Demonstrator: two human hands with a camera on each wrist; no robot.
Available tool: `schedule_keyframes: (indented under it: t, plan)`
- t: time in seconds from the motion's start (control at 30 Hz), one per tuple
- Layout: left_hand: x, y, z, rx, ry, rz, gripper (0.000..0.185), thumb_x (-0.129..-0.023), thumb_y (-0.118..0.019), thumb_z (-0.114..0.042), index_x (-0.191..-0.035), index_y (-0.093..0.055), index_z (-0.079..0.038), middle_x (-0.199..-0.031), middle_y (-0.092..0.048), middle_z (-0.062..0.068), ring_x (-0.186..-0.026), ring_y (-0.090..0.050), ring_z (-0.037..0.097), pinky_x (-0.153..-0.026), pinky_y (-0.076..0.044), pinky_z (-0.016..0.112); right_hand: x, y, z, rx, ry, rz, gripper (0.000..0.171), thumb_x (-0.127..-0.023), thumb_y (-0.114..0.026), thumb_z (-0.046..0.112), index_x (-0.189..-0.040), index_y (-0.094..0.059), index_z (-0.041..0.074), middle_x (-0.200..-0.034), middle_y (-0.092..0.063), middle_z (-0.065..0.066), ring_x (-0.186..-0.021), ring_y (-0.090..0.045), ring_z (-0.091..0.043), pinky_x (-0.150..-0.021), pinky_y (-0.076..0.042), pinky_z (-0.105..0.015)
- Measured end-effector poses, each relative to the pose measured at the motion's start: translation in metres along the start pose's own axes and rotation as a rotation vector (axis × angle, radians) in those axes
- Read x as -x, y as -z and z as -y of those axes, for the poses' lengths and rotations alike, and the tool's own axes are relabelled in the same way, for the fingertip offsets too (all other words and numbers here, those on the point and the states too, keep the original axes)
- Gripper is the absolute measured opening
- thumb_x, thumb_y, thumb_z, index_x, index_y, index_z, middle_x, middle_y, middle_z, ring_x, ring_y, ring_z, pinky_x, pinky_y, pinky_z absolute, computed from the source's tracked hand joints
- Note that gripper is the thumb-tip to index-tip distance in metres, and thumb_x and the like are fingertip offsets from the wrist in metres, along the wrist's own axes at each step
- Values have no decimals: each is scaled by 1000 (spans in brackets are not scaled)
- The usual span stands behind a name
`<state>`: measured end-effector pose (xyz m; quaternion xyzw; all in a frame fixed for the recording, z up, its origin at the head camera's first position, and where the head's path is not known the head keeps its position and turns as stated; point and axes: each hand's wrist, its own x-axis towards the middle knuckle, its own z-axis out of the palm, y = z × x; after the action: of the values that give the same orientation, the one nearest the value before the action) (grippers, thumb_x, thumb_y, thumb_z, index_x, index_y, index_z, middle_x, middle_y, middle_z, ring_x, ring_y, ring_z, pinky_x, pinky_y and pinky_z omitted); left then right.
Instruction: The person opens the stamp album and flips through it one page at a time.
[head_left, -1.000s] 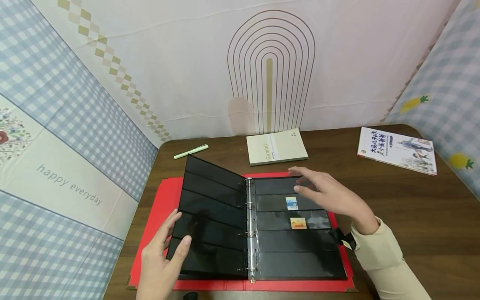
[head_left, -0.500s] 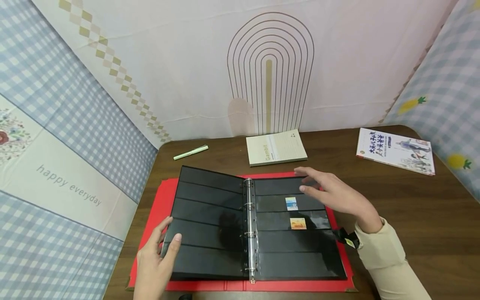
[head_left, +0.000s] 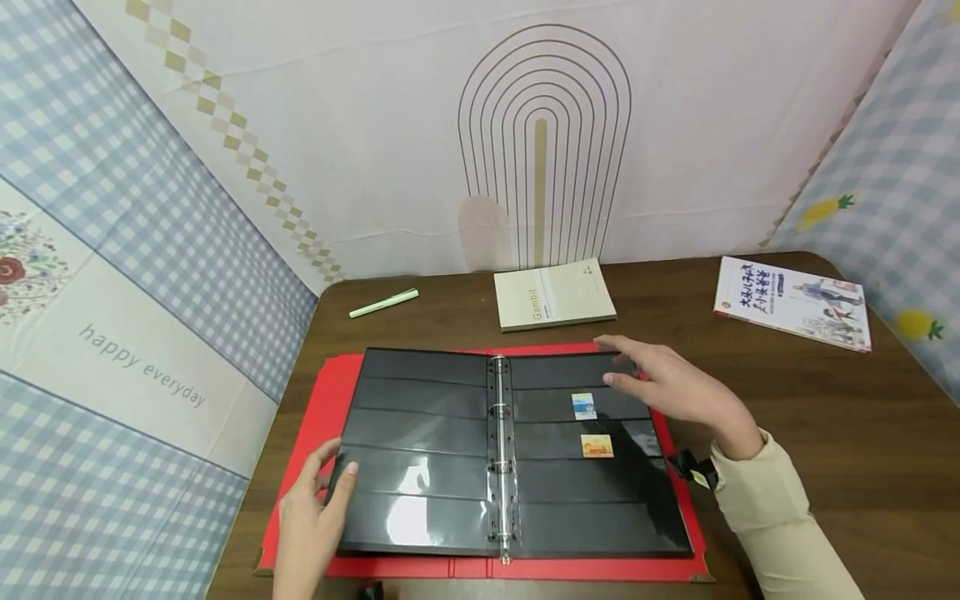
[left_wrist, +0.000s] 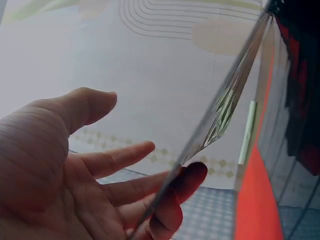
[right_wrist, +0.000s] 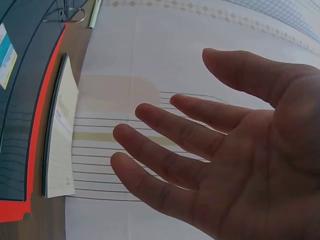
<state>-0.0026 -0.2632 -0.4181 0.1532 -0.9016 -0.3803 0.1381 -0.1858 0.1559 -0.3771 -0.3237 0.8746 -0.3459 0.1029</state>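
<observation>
A red ring binder (head_left: 318,417) lies open on the table, with black pocket pages on both sides of its metal rings (head_left: 501,521). Two small stamps, one blue and white (head_left: 583,407) and one orange (head_left: 597,446), sit in the right page (head_left: 577,525). My left hand (head_left: 309,512) is at the outer edge of the left page (head_left: 427,396). In the left wrist view its fingers (left_wrist: 132,190) pass behind the sheet, while the thumb stands apart. Over the right page's upper corner hovers my right hand (head_left: 675,387), fingers loosely extended and holding nothing.
Behind the binder lie a pale green pen (head_left: 384,303) and a cream notebook (head_left: 555,296) marked "Gambit". A white illustrated book (head_left: 793,302) is at the far right of the brown table (head_left: 840,442). Patterned cloth (head_left: 390,150) hangs behind and at the sides.
The left page has come down from a raised slant to nearly flat, my left hand moving left and slightly lower with it. My right hand has shifted slightly right.
</observation>
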Motion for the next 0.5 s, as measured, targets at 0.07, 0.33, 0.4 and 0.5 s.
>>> schedule_keyframes:
  t: [0.07, 0.33, 0.4, 0.5]
  plan:
    - [-2, -1, 5, 11, 32, 45, 46, -101, -64, -26, -142, -55, -5, -142, -57, 18, -110, -63, 41, -85, -51, 53, -1, 0, -2, 4, -9, -2, 54, -103, -61, 20, -149, -43, -2, -142, -54, -24, -120, -58, -39, -86, -52, -51]
    - [-4, -8, 21, 27, 84, 151, 53, -101, -65, -26, -146, -50, -4, -143, -53, 27, -125, -54, 45, -94, -46, 64, -3, -5, -9, 21, -30, 18, 55, -100, -64, 15, -147, -43, -6, -141, -54, -25, -119, -58, -42, -91, -50, -55]
    - [-4, -10, 23, 31, 81, 148, 54, -99, -67, -26, -145, -50, -3, -141, -54, 28, -124, -54, 45, -95, -46, 64, -4, -5, -11, 21, -38, 14, 56, -100, -65, 15, -147, -43, -6, -142, -53, -26, -119, -58, -43, -91, -50, -56]
    - [-3, -12, 25, 31, 85, 149, 56, -96, -70, -24, -145, -50, -3, -139, -55, 30, -123, -55, 46, -97, -45, 63, -5, -7, -16, 18, -53, 10, 58, -99, -65, 15, -148, -42, -6, -142, -52, -28, -120, -56, -45, -93, -49, -58]
